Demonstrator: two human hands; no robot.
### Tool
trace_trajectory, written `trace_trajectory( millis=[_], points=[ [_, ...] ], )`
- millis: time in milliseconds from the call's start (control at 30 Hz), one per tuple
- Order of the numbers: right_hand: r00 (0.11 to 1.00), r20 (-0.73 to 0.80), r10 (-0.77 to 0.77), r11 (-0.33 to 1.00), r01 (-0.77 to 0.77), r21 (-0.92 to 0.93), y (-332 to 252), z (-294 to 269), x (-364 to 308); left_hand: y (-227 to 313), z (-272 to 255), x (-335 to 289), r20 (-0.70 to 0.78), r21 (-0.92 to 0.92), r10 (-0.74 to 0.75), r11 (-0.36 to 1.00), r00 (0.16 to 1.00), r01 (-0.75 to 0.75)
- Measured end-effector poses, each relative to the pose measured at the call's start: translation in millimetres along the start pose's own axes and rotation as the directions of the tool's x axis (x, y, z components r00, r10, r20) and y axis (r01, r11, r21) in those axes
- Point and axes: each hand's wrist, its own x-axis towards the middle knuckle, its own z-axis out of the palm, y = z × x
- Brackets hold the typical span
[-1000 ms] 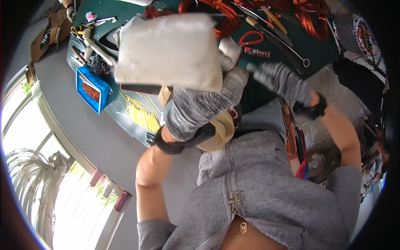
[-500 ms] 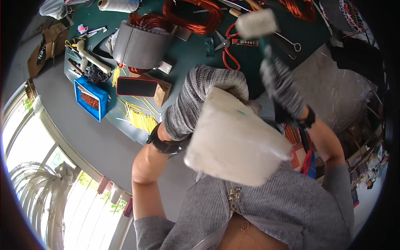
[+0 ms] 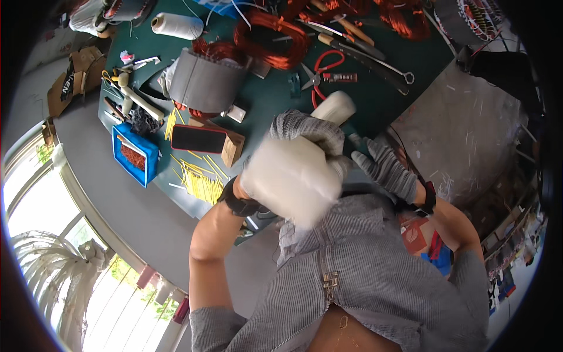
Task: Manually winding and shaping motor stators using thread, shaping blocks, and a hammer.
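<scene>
My left hand (image 3: 311, 132), in a grey striped knit glove, curls its fingers beside a blurred, soft-looking white sheet (image 3: 290, 179) in front of my chest. The hand seems to grip the sheet, though its fingertips are partly hidden. A white, rounded, roll-like piece (image 3: 335, 108) lies just beyond that hand; I cannot tell if it joins the sheet. To the right, my right hand (image 3: 390, 173), gloved alike, has its fingers stretched out and apart. Dark green shows at its fingertips, and no held thing is visible there.
On the green table (image 3: 264, 111) stand a grey metal stator core (image 3: 205, 82), copper wire coils (image 3: 272, 41) and red-handled scissors (image 3: 319, 76). Closer on the left are a phone (image 3: 198, 139), yellow strips (image 3: 202, 185), a blue bin (image 3: 135, 155) and a mallet (image 3: 141, 97). A thread cone (image 3: 177, 26) lies behind.
My right hand has come down and nearer to my left hand. The white roll-like piece has moved down and left, close to my left hand. The white sheet has swung left and looks smaller.
</scene>
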Motion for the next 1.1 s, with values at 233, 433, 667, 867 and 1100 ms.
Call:
trace_trajectory(
  millis=[233, 433, 667, 867, 1100],
  points=[
    [0.980, -0.077, 0.183, 0.957, -0.160, 0.242, 64.2, 3.9, 14.5, 47.9, -36.2, -60.9, -0.896, -0.103, 0.100, 0.901, 0.432, -0.422],
    [0.987, -0.145, -0.068, 0.979, 0.093, 0.179, 92.4, 47.1, 3.1, 28.6, -19.0, -243.1, -0.964, -0.027, 0.003, 0.994, -0.265, 0.108],
    [0.981, 0.130, 0.144, 0.971, -0.165, 0.175, 60.9, 44.7, 19.0, -59.3, -6.8, -321.4, -0.903, -0.412, -0.310, 0.820, -0.296, 0.398],
    [0.948, -0.038, -0.318, 0.948, 0.317, -0.012, 74.7, 60.3, 105.0, -7.4, -33.9, -255.5, -0.965, -0.261, -0.261, 0.965, 0.017, -0.037],
    [0.766, -0.143, -0.626, 0.780, 0.619, -0.095, -100.3, -1.0, 147.8, 60.4, -23.4, -129.0, -0.981, 0.187, 0.193, 0.972, 0.027, -0.141]
  ],
)
